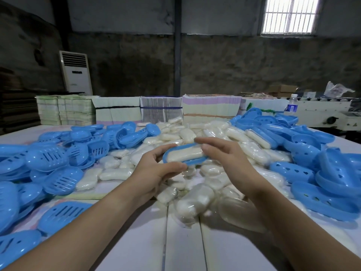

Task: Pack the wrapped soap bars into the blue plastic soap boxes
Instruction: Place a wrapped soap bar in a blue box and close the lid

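Note:
Above the middle of the table, my left hand [156, 169] grips the left end of a blue soap box half [195, 162], thumb under it and fingers over its far rim. A white wrapped soap bar [185, 155] lies inside that half. My right hand [222, 153] holds the right end, with the thumb on the soap and fingers over the far edge. Below and behind lies a heap of wrapped soap bars [195, 202]. Blue slotted box halves [46, 157] are piled on the left, and blue halves with heart holes [320, 173] on the right.
The white plank table [183, 247] shows bare boards near me. Stacks of flat printed cartons [160, 110] line the far edge. A water bottle [291, 105] stands at the back right beside a machine [332, 114]. An air conditioner unit [76, 73] stands by the back wall.

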Demonstrator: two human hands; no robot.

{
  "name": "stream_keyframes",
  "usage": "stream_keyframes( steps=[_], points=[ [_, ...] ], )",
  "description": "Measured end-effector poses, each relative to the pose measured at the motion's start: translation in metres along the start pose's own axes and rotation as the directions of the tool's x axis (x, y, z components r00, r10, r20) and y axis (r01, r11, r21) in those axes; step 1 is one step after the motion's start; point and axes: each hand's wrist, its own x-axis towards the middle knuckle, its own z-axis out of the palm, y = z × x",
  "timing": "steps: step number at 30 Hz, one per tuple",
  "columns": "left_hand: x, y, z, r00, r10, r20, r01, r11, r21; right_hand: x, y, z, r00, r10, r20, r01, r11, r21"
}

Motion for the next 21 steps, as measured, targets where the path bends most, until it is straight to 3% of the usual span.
stream_keyframes(
  steps=[5, 12, 17, 21],
  points=[
    [0.010, 0.005, 0.020, 0.998, -0.064, 0.028, 0.066, 0.994, -0.084, 0.003, 0.001, -0.015, 0.988, 0.026, -0.155, -0.021, 0.999, 0.035],
    [0.008, -0.011, 0.015, 0.996, -0.084, 0.012, 0.085, 0.986, -0.144, 0.004, 0.011, -0.017, 0.991, 0.055, -0.125, -0.085, 0.965, -0.248],
    [0.004, -0.016, 0.010, 0.999, -0.037, 0.024, 0.037, 0.999, 0.019, 0.002, 0.011, -0.013, 0.992, 0.032, -0.120, -0.067, 0.954, -0.292],
    [0.003, -0.017, 0.003, 0.994, 0.088, 0.058, -0.104, 0.911, 0.398, 0.001, 0.009, -0.013, 0.994, 0.020, -0.105, -0.053, 0.944, -0.326]
  ],
)
